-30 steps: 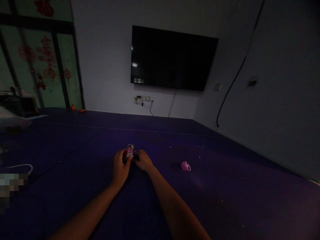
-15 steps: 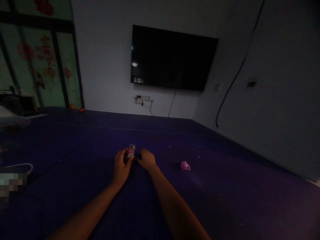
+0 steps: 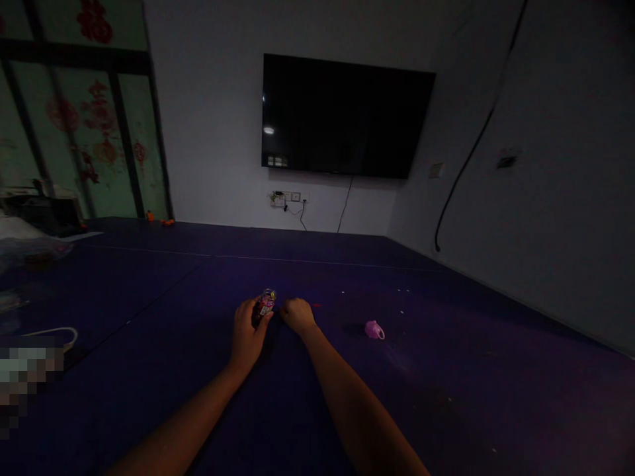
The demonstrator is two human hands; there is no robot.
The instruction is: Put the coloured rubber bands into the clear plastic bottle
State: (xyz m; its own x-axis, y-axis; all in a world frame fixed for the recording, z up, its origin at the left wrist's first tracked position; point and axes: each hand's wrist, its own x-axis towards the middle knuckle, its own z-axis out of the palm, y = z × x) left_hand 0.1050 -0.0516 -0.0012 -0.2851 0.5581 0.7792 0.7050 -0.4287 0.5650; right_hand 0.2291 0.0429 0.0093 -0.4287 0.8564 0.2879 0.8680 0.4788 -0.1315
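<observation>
Between the fingers and thumb of my left hand point(image 3: 249, 328) is a small clear bottle-shaped container point(image 3: 267, 301) with pink, red and yellow contents or print; its lower part is covered by the hand. Close on its right, my right hand point(image 3: 297, 315) is closed with the fingers curled under. Whatever lies in those fingers is hidden. A tiny red scrap point(image 3: 316, 305) shows just beyond the right knuckles. Further right, a pink rounded piece with a ring handle point(image 3: 374, 330) rests on the dark blue-purple surface point(image 3: 278, 410).
Small white crumbs point(image 3: 401, 312) dot the surface on the right. At left lie a pale cord loop point(image 3: 69, 334) and clear plastic point(image 3: 30, 254). Orange objects point(image 3: 167, 223) sit by the glass door. A television point(image 3: 347, 119) hangs on the far wall; a black cable point(image 3: 461, 165) runs down the right wall.
The whole view has shifted slightly. My right hand has moved a little away from the container, its fingers more curled. A red scrap now shows beside it; the left hand keeps its hold.
</observation>
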